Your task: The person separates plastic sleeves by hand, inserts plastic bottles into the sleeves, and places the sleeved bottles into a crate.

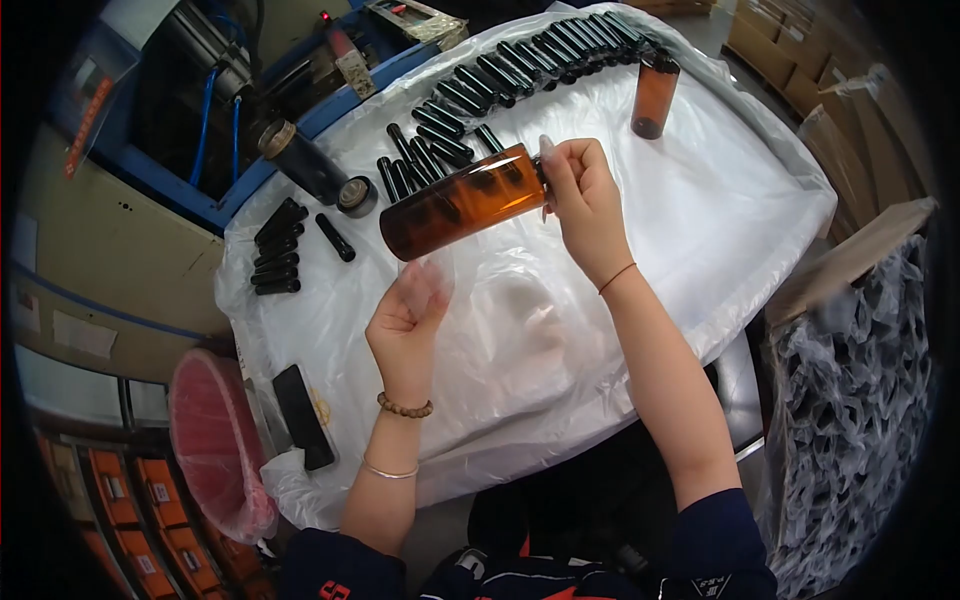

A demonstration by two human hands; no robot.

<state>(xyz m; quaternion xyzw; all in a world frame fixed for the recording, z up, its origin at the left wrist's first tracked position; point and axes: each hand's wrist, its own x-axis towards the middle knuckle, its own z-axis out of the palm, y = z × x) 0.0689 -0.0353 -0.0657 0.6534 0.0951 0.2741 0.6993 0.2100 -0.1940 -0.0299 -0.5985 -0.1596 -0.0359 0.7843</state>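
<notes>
My right hand (583,200) grips an amber bottle (465,200) by its neck, at the right end. The bottle lies nearly level in the air above the white plastic-covered table (700,220), its base to the left and slightly lower. Just below that base is my left hand (407,310), fingers pinched together. Between them is a see-through piece of plastic film (438,277), its edges hard to make out. Behind the bottle are several dark glossy tubes (425,158), partly hidden. Another amber bottle (655,100) stands at the far right of the table.
A long row of dark tubes (515,70) lines the back edge. Further left are more tubes (278,255), a black cylinder (300,160) and a phone (303,415). A blue-framed machine (210,205) borders the table; a pink bin (205,430) and a plastic-filled carton (850,400) flank it.
</notes>
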